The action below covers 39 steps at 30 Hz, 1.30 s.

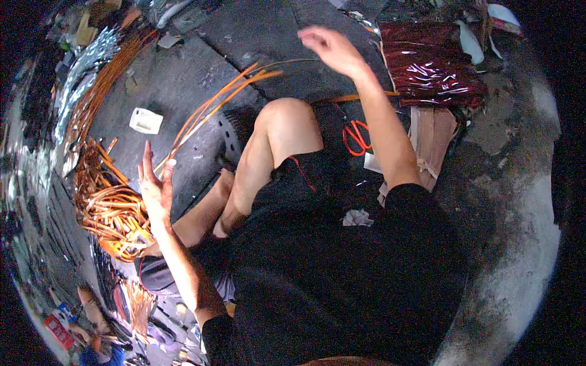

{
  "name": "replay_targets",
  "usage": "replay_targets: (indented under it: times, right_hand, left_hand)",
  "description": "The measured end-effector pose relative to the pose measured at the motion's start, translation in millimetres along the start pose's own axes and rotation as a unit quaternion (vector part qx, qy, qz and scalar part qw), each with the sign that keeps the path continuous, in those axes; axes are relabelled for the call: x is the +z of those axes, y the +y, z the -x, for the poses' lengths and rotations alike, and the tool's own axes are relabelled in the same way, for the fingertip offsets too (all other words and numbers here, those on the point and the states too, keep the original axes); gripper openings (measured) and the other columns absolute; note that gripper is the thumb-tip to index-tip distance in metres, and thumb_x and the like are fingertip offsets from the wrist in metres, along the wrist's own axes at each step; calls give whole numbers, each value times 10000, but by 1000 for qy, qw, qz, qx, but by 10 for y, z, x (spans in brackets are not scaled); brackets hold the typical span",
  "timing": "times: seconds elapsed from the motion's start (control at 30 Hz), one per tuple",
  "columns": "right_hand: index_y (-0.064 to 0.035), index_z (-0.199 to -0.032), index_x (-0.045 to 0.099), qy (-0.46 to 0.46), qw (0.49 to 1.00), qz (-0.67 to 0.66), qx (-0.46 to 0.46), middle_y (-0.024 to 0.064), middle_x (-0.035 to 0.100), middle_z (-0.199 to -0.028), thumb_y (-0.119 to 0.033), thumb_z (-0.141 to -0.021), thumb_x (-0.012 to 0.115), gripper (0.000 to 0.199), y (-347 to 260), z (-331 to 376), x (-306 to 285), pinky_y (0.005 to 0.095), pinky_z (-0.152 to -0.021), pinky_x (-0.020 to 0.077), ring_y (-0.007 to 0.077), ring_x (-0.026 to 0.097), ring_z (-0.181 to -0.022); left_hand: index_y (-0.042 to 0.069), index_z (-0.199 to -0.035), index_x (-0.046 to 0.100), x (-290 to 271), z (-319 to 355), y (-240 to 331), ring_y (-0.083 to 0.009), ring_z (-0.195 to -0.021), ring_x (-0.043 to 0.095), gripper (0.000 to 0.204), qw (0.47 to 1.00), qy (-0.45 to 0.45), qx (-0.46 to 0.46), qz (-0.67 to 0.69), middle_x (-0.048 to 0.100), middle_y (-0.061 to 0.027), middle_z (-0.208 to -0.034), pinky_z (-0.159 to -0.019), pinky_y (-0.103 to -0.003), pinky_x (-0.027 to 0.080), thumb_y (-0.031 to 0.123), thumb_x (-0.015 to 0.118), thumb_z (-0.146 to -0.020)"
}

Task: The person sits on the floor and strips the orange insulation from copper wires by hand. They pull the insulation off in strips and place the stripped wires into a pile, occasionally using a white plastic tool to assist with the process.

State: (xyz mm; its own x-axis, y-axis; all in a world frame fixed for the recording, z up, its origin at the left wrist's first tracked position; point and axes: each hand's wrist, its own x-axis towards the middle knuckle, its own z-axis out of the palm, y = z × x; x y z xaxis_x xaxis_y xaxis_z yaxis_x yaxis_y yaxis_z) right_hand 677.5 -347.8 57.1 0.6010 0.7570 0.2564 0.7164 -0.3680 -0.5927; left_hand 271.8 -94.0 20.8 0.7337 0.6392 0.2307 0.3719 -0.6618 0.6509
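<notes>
My left hand is at the left, its fingers pointing up and a white covering on the thumb tip. Several long orange strips run from between its thumb and fingers, fanning up and right toward my raised knee. My right hand is lifted at the top middle, fingers bent together and a little blurred. A thin strand stretches from the strips' far ends to its fingertips. Beside my left wrist lies a tangled heap of orange-brown strips.
A small white plastic piece lies on the dark floor mat. Orange-handled scissors rest below my right forearm. A dark red bundle sits on cardboard at the right. Another person's arm shows at lower left.
</notes>
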Motion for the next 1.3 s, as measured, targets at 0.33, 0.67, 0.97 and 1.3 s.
replay_targets:
  times: [0.33, 0.67, 0.97, 1.3]
  right_hand:
    - [-61, -972, 603, -16, 989, 145, -34, 136, 628, -922, -107, -830, 656, 159, 1171, 1221, 794, 435, -856, 479, 342, 603, -939]
    - [-66, -936, 556, 213, 977, 4, -30, 121, 656, -759, -73, -805, 673, 176, -750, 717, 216, 388, -612, 554, 302, 681, -667]
    - [-40, -1078, 528, -124, 992, -27, -29, 113, 649, -950, -154, -807, 715, 348, -1371, 1046, 205, 348, -748, 533, 262, 664, -819]
    - [11, -1080, 552, -230, 926, -279, -105, 75, 629, -863, -66, -966, 524, 140, -2133, 517, 697, 279, -699, 519, 126, 631, -764]
  left_hand:
    - [50, -1221, 609, 493, 118, 19, -224, -1081, 589, 333, 988, -94, -30, 116, 643, -129, -1157, -973, -345, 432, 160, 623, -907]
    - [17, -1202, 611, 772, -131, 1330, -144, -921, 618, 297, 860, -286, -38, 422, 671, -87, -1019, -866, -297, 482, 201, 554, -976]
    - [38, -1028, 677, 617, -132, 1307, -48, -713, 571, 181, 829, 17, -122, 546, 666, -11, -902, -637, -207, 486, 184, 650, -924]
    - [-10, -969, 637, -103, 56, 1024, -102, -694, 620, 136, 874, 86, -110, 466, 677, -58, -806, -675, -236, 526, 110, 655, -909]
